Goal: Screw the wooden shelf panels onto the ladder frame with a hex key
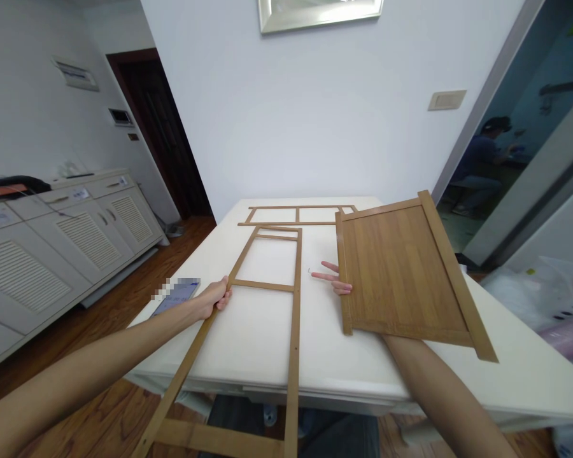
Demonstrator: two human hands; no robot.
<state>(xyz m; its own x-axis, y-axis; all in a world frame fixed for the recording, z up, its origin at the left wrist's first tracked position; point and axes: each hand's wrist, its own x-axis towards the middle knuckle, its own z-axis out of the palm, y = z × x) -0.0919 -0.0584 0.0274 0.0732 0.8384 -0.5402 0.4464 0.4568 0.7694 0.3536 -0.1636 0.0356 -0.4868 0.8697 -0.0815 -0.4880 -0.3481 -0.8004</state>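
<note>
My left hand (216, 298) is closed around the left rail of a long wooden ladder-like frame (293, 318), beside one of its crossbars. The frame stretches from the middle of the table down past its front edge towards me. My right hand (337, 278) is behind a wooden panel (401, 270) with raised side rails, bearing it tilted above the table's right side. Several fingers stick out, spread, beyond the panel's left rail; the palm and thumb are hidden. A second wooden frame (298, 215) lies flat at the back of the table.
The white table (262, 343) stands against a wall. A phone or tablet (176, 298) lies near its left edge. White cabinets (76, 235) line the left side. Plastic-wrapped things (530, 292) are at the right. A person (482, 156) sits in the room beyond the doorway.
</note>
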